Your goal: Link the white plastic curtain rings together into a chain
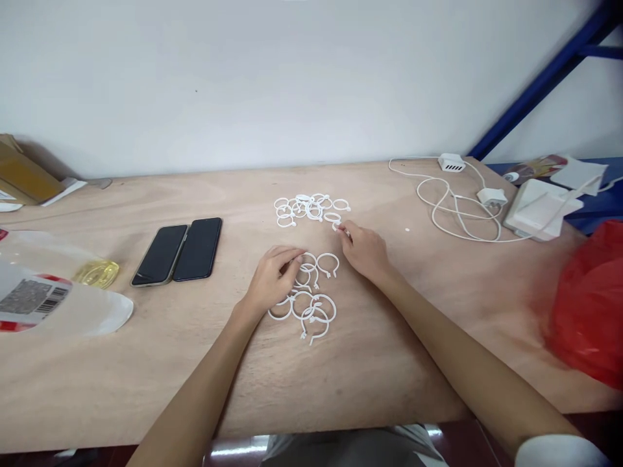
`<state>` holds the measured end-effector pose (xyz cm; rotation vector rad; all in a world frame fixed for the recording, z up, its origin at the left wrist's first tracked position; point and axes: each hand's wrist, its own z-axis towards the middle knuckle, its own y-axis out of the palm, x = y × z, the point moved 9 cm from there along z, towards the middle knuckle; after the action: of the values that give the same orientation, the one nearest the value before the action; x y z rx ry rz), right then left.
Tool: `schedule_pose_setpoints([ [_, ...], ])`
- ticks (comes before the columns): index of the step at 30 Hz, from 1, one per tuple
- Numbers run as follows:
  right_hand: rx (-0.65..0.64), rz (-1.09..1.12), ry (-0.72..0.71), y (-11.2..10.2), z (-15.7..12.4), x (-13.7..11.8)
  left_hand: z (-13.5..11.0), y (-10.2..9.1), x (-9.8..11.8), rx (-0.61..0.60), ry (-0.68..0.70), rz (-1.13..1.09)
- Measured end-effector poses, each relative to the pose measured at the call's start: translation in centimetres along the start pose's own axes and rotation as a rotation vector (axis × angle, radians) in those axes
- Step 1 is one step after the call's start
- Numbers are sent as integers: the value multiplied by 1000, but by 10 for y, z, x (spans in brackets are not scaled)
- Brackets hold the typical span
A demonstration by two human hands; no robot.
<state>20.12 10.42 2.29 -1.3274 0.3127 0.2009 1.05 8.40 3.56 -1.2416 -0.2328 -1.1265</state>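
White plastic rings with small clasps lie in two groups on the wooden table. The far group [314,209] is a loose pile of rings that look closed. In the nearer group [327,307], several rings have a gap in their loop. My left hand [273,277] is at the left of the nearer group, thumb and forefinger pinched at the edge of a white ring [308,257]; its fingers partly hide the rings beneath. At the near right edge of the far pile, my right hand [364,250] pinches a small white ring [335,226] between thumb and forefinger.
Two dark phones [198,250] lie to the left, beside a clear plastic bag [92,311] and a yellow coil [98,274]. A cardboard box [26,172] stands far left. White cables, a charger [451,162] and a red bag [591,305] are on the right.
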Motion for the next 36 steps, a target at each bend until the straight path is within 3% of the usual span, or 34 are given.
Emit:
schedule_pose_setpoints([
  [4,-11,75,-46,-12,-21,0,0,8,10,-25,3,-7],
  [10,97,384,-134,-19,-38,2,10,35,26,-55,-33,-72],
  [14,152,579,-78,-18,-47,4,24,42,21,8,-148,-111],
  [18,144,825,50,-16,-50,7,39,45,33,15,-23,-155],
  [26,-83,1313,227,5,-42,12,39,47,29,9,53,-87],
  [36,-398,1268,212,7,-49,-10,30,45,46,4,224,-39],
])
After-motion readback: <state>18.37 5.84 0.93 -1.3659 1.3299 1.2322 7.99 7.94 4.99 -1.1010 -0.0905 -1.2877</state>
